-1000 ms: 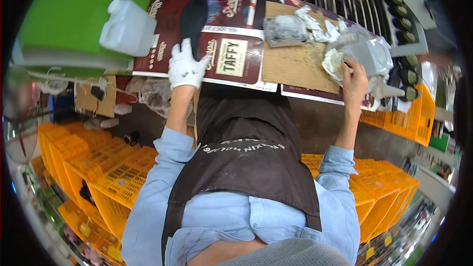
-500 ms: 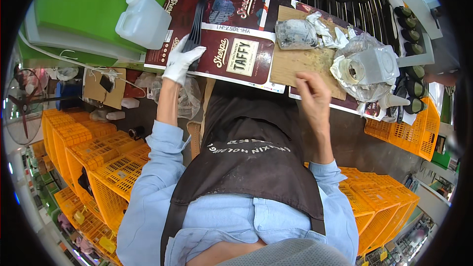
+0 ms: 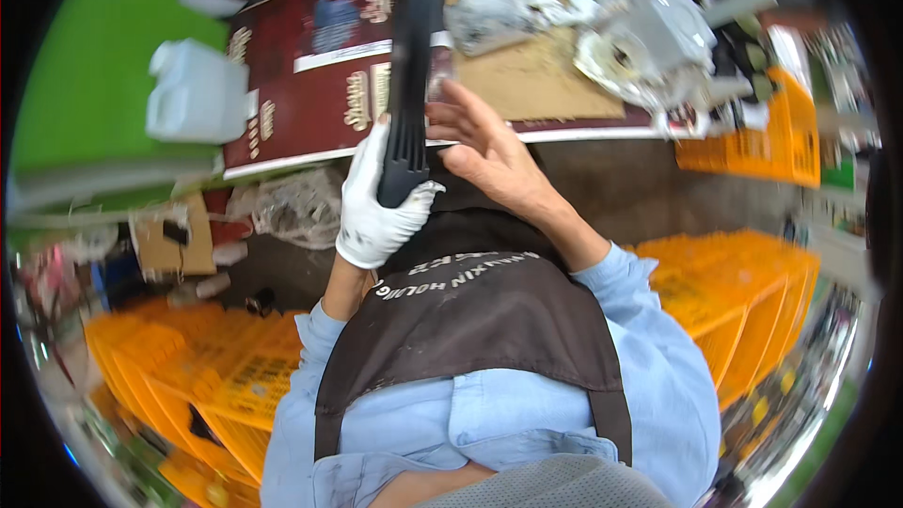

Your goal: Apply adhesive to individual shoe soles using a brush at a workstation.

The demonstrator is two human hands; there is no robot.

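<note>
My left hand [image 3: 372, 216], in a white glove, is closed around the lower, slotted end of a long black slotted turner [image 3: 420, 28]. The turner stands close in front of my apron, its other end reaching up past the top edge of the view. My bare right hand [image 3: 503, 165] is right beside it, fingers apart and pointing at its shaft. Whether the fingertips touch the turner I cannot tell, as motion blurs them. Behind the turner lies a dark red printed cardboard sheet [image 3: 282, 85].
A white plastic jug [image 3: 199, 99] stands at the left by a green surface [image 3: 94, 85]. On brown cardboard [image 3: 536, 85] lies a crumpled clear bag [image 3: 484, 23]; a clear plastic container [image 3: 673, 28] is at its right. Orange crates [image 3: 743, 282] stand on both sides of me.
My left hand has brought the turner off the red cardboard, toward my body and rightward. The right hand has come left from the brown cardboard to the turner. The whole view has shifted.
</note>
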